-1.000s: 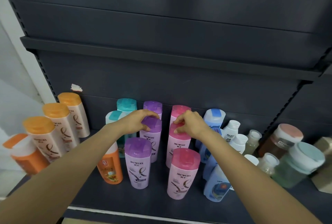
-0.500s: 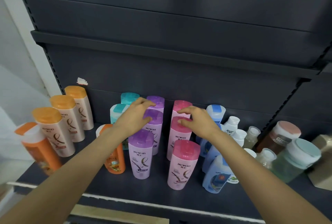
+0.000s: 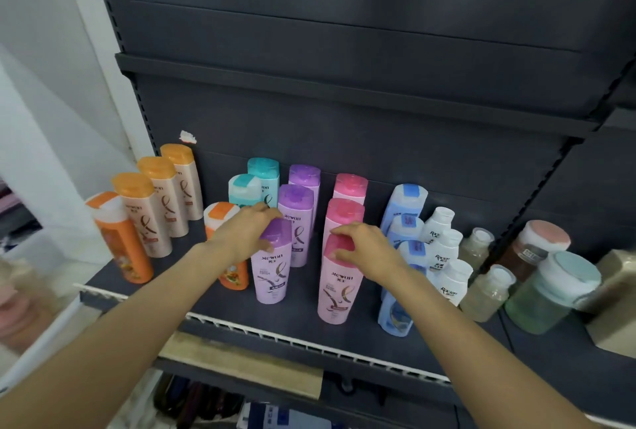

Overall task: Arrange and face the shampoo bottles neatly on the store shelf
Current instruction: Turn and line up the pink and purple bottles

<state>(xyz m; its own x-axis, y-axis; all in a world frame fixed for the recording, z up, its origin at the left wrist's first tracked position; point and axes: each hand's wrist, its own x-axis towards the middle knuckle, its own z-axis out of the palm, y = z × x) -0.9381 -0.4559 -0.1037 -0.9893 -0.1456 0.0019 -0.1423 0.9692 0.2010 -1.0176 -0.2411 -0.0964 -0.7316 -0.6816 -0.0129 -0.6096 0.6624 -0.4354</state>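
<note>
Near the shelf's (image 3: 309,318) front edge, each hand's fingers curl over a cap: left hand (image 3: 246,232) on the purple bottle (image 3: 272,270), right hand (image 3: 370,253) on the pink bottle (image 3: 339,286); both bottles look light, rigid, slick, best gripped there.

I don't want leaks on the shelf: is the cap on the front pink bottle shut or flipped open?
Shut, as far as visible: the front pink bottle shows a flat cap, though the right hand covers part of it.

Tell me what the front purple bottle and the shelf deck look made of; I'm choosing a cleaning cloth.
Front purple bottle: likely plastic, smooth with a soft sheen, printed label, glossier purple cap, which the left hand touches. Shelf deck: probably painted metal, a flat, matt dark grey surface, with a white perforated front strip.
</note>
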